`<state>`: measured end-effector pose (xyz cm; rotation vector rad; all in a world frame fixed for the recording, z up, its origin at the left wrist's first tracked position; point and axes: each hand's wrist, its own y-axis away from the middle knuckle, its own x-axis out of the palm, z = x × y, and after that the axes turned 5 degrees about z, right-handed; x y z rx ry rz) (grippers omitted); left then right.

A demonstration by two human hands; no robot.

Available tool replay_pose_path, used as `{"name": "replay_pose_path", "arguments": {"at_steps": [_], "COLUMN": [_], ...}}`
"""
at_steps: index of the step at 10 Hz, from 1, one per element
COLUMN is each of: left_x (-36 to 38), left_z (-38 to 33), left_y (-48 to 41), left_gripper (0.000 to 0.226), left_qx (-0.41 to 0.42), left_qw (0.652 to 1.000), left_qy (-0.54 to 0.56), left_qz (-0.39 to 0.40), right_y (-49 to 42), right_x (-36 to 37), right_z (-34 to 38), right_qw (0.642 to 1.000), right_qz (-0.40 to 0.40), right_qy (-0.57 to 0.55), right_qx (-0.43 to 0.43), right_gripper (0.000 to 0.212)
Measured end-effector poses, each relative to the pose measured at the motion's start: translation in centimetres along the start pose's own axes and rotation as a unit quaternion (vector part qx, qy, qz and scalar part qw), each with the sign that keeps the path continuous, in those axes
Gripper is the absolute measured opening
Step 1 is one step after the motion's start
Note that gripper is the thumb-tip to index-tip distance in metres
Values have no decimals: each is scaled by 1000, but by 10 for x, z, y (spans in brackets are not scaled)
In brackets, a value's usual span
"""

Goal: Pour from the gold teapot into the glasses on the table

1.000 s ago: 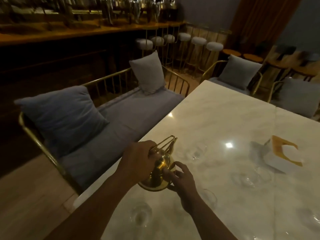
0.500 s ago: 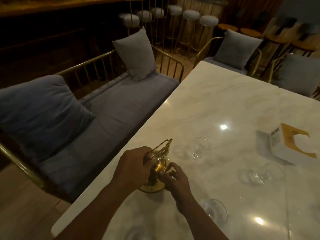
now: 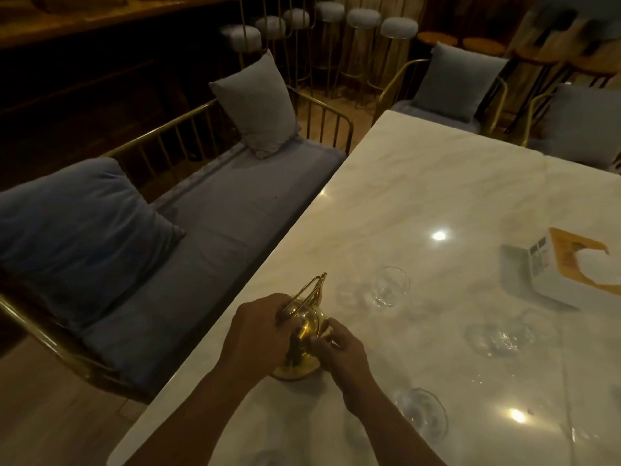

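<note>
The gold teapot stands on the white marble table near its left edge, wire handle and spout pointing away from me. My left hand wraps around the pot's left side and handle base. My right hand pinches the lid area on the pot's right side. A clear glass stands just beyond the pot to the right. Another glass is further right, and a third sits close to my right forearm.
A white and yellow tissue box lies at the right. A grey cushioned bench with gold rails and pillows runs along the table's left side. Grey chairs and bar stools stand beyond the far end.
The view has tilted down toward the table. The teapot has gone from slightly lifted and tilted to resting on the tabletop, with both hands still on it.
</note>
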<state>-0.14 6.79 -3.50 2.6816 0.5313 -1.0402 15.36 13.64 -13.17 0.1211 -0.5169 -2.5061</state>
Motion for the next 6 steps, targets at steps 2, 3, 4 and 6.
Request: {"name": "replay_pose_path", "arguments": {"at_steps": [2,3,4,6], "left_x": [2,2,3,-4], "left_z": [8,8,15,9], "left_y": [3,0,2,3], "left_gripper": [20,21,23,55], "left_qx": [7,10,0,-29], "left_qw": [1000,1000,1000,1000], "left_qy": [11,12,5,8], "left_qz": [-12,-15,-13,9], "right_y": [3,3,9,40], "right_x": [4,4,8,-7], "right_z": [5,10,10,16], "right_qw": [1000,1000,999,993], "right_qz": [-1,-7,-1,-39], "right_qy": [-4,8,50,97], "right_qx": [18,23,21,54], "right_gripper": [21,22,33,73]}}
